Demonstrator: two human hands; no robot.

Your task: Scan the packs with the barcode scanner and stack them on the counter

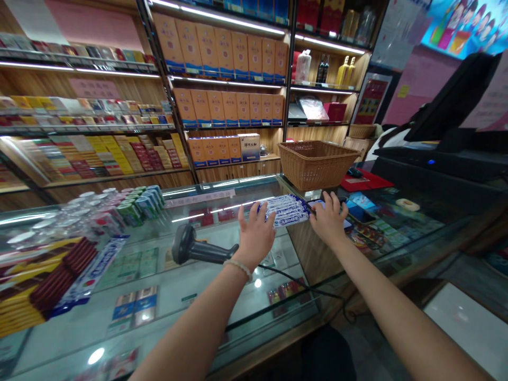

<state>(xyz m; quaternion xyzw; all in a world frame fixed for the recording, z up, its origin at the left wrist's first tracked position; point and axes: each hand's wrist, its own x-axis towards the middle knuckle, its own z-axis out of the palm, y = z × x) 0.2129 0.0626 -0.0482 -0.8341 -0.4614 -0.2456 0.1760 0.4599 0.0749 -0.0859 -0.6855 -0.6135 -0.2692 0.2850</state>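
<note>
Risk: the black handheld barcode scanner (190,248) lies on the glass surface (159,275) just beside the left forearm, so a sideways sweep could knock it off. The left hand (256,233) is spread wide, fingertips at the left end of the long blue-and-white carton (288,210). The carton rests near the surface's inner corner, before the brown wicker basket (315,161). The right hand (328,218) is spread wide over its right end. Neither hand grips.
</note>
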